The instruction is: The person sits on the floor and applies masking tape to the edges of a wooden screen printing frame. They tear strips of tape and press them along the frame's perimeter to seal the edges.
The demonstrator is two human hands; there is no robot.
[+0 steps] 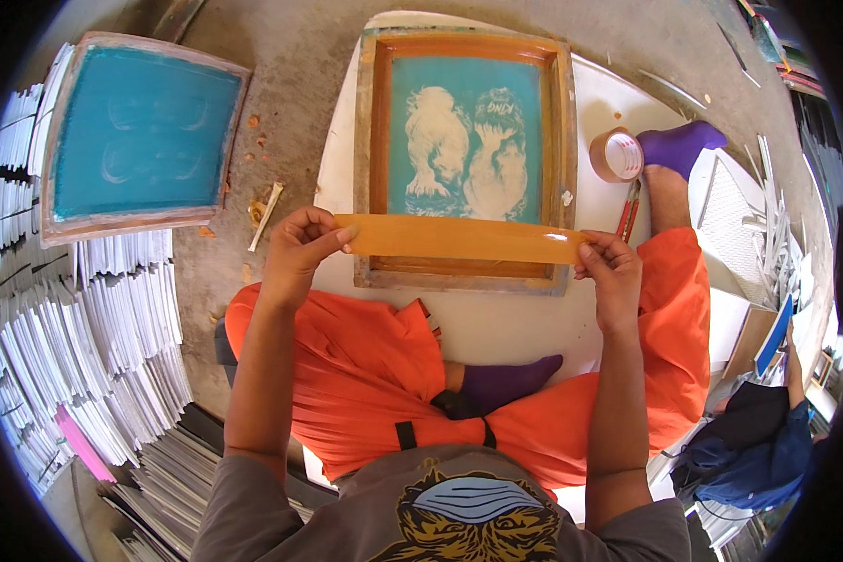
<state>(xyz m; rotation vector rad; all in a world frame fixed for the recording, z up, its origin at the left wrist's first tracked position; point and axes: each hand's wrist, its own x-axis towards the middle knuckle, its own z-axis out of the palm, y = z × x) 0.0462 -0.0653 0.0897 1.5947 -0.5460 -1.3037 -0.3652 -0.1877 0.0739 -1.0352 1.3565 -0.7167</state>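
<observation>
Between my two hands a strip of brown packing tape (464,240) is stretched taut. My left hand (300,245) pinches its left end between thumb and fingers. At the other end, my right hand (612,272) pinches it the same way. The strip crosses above the near part of a wooden-framed printing screen (370,140), covering some of its mesh. That mesh is teal with pale stencilled figures (437,140). Brown tape lines the inner edges of the frame. Whether the strip touches the screen, I cannot tell.
Right of the screen a tape roll (618,155) stands near a red cutter-like tool (629,211) and my purple-socked foot (681,145). A second teal screen (145,136) leans on stacked papers (112,309) at left. A white board (332,187) lies underneath. Dark clothing (749,450) is at lower right.
</observation>
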